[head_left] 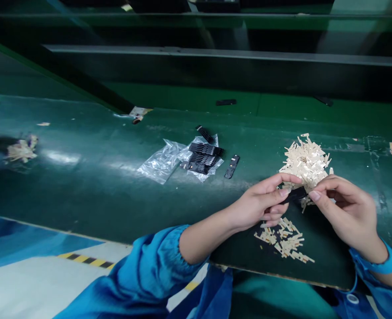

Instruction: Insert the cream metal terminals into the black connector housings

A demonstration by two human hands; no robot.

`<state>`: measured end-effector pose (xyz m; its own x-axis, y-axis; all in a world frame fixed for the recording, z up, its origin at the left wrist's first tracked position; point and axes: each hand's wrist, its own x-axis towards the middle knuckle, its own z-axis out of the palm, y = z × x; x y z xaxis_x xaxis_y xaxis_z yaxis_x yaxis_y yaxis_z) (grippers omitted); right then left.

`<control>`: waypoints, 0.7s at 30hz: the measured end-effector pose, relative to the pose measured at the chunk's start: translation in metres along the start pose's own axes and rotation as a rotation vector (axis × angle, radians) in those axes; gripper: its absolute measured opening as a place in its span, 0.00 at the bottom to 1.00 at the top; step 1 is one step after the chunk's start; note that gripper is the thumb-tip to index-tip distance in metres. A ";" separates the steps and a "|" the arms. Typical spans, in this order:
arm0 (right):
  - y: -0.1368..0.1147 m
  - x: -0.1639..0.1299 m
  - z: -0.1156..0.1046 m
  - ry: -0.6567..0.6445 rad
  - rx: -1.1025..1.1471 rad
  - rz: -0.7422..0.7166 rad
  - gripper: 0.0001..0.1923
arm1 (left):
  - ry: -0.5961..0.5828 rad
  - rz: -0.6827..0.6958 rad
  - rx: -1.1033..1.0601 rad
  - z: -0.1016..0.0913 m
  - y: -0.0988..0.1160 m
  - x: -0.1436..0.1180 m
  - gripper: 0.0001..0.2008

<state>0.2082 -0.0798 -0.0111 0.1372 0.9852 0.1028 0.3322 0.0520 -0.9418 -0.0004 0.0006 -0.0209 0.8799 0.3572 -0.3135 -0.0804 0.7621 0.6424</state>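
Observation:
My left hand (265, 204) and my right hand (345, 210) meet over the green belt, both pinching a small black plastic strip (294, 195) between thumb and fingers. Just behind the strip lies a heap of small cream plastic pieces (305, 159). A smaller scatter of cream pieces (287, 241) lies under my hands near the belt's front edge. Both arms wear blue sleeves.
A clear plastic bag (164, 161) with several black strips (202, 157) lies mid-belt, and one loose black strip (232, 166) lies beside it. Another cream heap (21, 150) sits far left. The green belt (83, 177) ends near me; the floor with yellow-black tape (86, 259) lies below.

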 end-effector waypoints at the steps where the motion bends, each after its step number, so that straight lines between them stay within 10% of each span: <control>1: 0.000 0.000 0.000 0.003 -0.005 -0.002 0.05 | -0.001 0.000 -0.001 0.000 0.000 0.000 0.14; 11: 0.000 0.006 -0.002 -0.077 0.168 0.173 0.12 | -0.067 -0.016 0.063 -0.003 0.005 -0.002 0.18; 17: -0.002 0.017 -0.012 -0.774 0.354 0.434 0.17 | -0.237 -0.097 0.411 -0.006 0.021 -0.008 0.25; 21: -0.006 0.018 -0.010 -0.756 0.271 0.442 0.16 | -0.141 -0.028 0.623 -0.002 0.021 -0.008 0.25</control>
<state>0.2181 -0.0640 -0.0002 -0.4792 0.7642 -0.4317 0.1516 -0.4124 -0.8983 -0.0095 0.0144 -0.0064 0.9344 0.2347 -0.2680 0.1932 0.2983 0.9347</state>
